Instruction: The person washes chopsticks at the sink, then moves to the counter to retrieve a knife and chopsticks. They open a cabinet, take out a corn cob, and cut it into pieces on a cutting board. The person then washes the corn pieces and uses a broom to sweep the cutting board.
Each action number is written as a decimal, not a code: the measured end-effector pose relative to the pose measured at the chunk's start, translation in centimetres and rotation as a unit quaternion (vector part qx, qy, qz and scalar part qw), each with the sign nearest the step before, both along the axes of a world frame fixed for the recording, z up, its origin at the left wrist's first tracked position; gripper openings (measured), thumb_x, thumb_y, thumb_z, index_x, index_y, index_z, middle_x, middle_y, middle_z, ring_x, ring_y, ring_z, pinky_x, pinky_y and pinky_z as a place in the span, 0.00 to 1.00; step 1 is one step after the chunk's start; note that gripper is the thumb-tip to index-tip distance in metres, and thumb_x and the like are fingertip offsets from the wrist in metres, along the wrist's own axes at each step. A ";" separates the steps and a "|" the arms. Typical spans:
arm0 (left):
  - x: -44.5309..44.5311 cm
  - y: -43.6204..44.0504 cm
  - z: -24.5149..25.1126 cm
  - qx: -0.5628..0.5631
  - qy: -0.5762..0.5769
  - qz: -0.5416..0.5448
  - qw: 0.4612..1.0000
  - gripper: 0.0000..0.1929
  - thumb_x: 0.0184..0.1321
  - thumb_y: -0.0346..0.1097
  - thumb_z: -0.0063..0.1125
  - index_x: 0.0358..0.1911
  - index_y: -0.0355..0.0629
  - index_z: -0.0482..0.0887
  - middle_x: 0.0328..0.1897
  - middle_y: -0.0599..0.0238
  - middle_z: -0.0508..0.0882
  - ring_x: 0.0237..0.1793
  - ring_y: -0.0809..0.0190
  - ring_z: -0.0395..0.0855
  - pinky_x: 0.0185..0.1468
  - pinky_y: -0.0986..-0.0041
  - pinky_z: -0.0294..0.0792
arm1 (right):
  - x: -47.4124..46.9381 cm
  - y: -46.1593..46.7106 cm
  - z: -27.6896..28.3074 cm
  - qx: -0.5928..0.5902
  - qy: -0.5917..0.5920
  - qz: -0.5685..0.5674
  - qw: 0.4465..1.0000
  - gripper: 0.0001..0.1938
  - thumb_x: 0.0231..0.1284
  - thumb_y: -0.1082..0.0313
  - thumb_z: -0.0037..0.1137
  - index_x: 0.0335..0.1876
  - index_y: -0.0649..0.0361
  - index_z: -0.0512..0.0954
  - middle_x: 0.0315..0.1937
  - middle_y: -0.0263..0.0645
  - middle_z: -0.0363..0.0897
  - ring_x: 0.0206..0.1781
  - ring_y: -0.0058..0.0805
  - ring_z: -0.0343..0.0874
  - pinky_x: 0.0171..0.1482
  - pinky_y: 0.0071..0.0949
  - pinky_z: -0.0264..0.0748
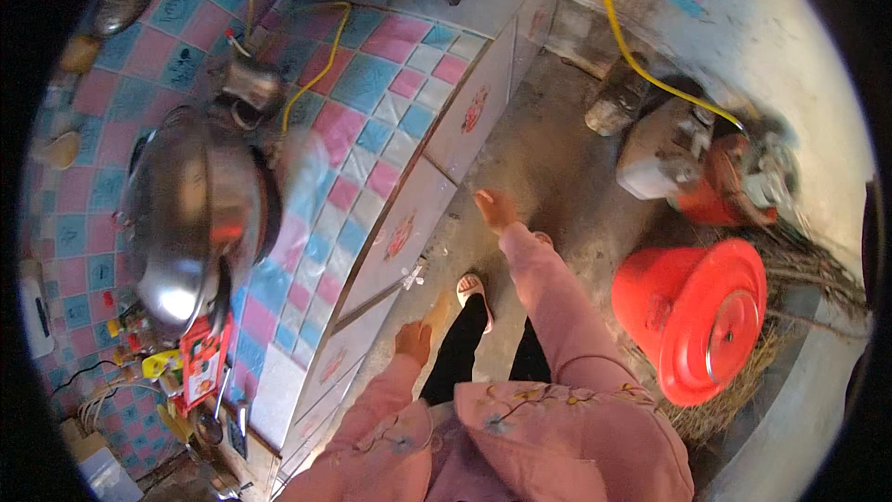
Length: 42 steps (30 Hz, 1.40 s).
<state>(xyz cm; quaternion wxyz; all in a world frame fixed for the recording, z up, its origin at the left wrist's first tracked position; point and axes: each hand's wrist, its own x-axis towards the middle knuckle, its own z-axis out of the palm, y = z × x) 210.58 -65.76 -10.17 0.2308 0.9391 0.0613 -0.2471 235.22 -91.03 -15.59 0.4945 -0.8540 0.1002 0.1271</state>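
Observation:
My right hand (496,210) hangs over the concrete floor (550,146), ahead of my body. Nothing shows in it, and its fingers look loosely extended. Lower down, my left hand (412,341) is beside the tiled counter's cabinet doors (397,237). Blur hides its fingertips, and I see no clear object in it. Pink sleeves cover both arms. On the counter (341,146) at the left sits a large wok (188,202), apparently under a shiny metal lid. A metal kettle or pot (251,87) stands behind it.
A red lidded plastic bucket (690,321) stands at my right near straw and sticks (801,265). Beyond it are a whitish container (662,153) and a yellow hose (627,56). Seasoning packets and bottles (164,362) crowd the counter's near left end. One sandalled foot (470,286) shows.

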 end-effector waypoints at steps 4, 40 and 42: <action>0.1 -1.7 -1.1 0.033 0.073 0.090 0.993 0.21 0.65 0.49 0.43 0.44 0.38 0.81 0.44 0.44 0.81 0.48 0.42 0.76 0.53 0.54 0.67 | 8.1 3.1 -7.9 0.032 0.035 0.003 0.999 0.17 0.60 0.51 0.47 0.43 0.57 0.78 0.44 0.48 0.80 0.48 0.50 0.77 0.48 0.42 0.72; 38.4 -17.1 -7.1 -0.279 -0.280 0.509 0.764 0.20 0.63 0.45 0.54 0.52 0.38 0.73 0.45 0.58 0.79 0.42 0.59 0.79 0.40 0.67 0.75 | 5.8 -24.1 -12.9 0.231 0.126 -0.119 0.957 0.03 0.60 0.71 0.51 0.33 0.61 0.75 0.24 0.29 0.73 0.27 0.16 0.70 0.29 0.19 0.70; 39.4 -11.9 -9.9 0.257 -0.313 0.164 0.899 0.26 0.59 0.42 0.59 0.59 0.38 0.70 0.55 0.52 0.78 0.49 0.52 0.79 0.50 0.65 0.73 | 5.7 -23.6 -12.5 0.225 0.110 -0.102 0.963 0.04 0.62 0.71 0.50 0.34 0.61 0.74 0.25 0.29 0.72 0.26 0.15 0.70 0.27 0.18 0.68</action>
